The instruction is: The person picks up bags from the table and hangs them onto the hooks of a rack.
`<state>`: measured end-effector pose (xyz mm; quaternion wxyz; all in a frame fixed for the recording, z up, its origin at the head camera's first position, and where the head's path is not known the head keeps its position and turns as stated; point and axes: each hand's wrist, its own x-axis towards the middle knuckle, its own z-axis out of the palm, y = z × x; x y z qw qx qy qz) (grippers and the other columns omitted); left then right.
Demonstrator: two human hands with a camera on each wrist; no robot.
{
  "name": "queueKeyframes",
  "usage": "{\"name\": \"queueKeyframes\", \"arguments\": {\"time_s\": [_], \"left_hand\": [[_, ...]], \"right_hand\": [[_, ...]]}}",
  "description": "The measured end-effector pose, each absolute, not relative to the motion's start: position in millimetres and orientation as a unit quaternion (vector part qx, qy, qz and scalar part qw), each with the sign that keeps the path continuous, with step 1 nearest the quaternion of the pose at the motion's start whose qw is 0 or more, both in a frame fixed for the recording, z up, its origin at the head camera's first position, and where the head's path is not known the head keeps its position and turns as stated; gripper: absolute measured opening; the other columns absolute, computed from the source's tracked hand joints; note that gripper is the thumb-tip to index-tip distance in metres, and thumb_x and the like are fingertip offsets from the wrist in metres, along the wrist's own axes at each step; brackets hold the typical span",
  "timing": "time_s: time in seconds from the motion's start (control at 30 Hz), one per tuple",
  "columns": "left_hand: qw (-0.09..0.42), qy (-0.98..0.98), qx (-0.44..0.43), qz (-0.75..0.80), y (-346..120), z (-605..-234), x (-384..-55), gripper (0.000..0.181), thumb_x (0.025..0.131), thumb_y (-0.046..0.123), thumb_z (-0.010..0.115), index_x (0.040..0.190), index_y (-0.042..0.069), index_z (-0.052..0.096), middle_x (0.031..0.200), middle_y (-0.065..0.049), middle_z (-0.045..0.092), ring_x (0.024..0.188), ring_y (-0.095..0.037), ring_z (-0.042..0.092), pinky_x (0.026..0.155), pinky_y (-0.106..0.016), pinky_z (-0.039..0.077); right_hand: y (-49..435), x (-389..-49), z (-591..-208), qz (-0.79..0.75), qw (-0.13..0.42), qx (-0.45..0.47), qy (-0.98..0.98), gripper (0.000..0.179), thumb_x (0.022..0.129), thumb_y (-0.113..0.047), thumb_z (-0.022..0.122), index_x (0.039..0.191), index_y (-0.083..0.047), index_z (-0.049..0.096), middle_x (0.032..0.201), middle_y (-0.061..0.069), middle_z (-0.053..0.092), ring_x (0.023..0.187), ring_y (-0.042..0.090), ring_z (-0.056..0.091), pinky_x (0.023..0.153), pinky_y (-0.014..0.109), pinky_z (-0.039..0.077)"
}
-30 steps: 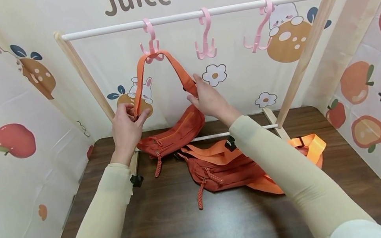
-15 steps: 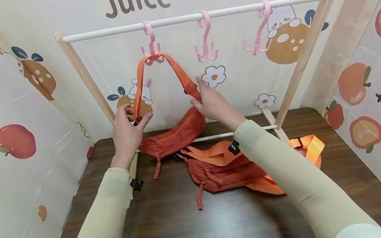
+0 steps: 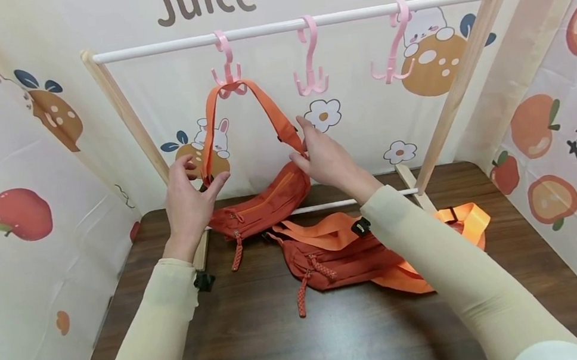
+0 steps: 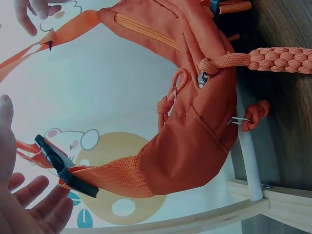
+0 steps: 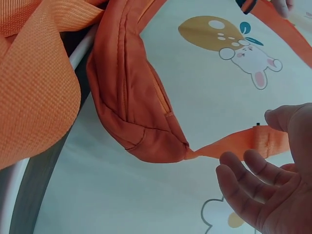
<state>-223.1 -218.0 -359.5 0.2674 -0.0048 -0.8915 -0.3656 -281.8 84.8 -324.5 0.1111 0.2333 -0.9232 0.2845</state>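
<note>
Between the two hands hangs a red-orange bag (image 3: 269, 202), its strap (image 3: 270, 109) looped over a pink hook (image 3: 229, 74) above. Left hand (image 3: 185, 198) and right hand (image 3: 328, 157) flank the strap, fingers loosely spread and gripping nothing; whether either touches it is unclear. Below the right hand, at least one more bag (image 3: 342, 263) lies on the table (image 3: 265, 339), partly hidden by the right sleeve (image 3: 456, 267). White rail (image 3: 355, 15) spans above both hands.

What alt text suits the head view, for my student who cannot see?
A red bag hangs by its orange strap from the leftmost pink hook of three; a left hand and right hand flank the strap. At least one more red bag lies on the table.
</note>
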Motion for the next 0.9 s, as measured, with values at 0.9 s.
{"name": "queueKeyframes", "arguments": {"time_s": [0.9], "left_hand": [[0.386,-0.869,-0.108,-0.291,-205.4,-358.7,-199.9,0.078,0.09,0.052,0.083,0.141,-0.001,0.055,0.141,-0.021,0.056,0.139,-0.036,0.046,0.115,-0.055,0.038]], "right_hand": [[124.8,-237.2,-328.9,0.224,0.074,0.267,-0.934,0.075,0.103,-0.044,0.069,0.161,-0.007,0.04,0.132,0.013,0.061,0.113,0.027,0.062,0.091,0.048,0.053]]}}
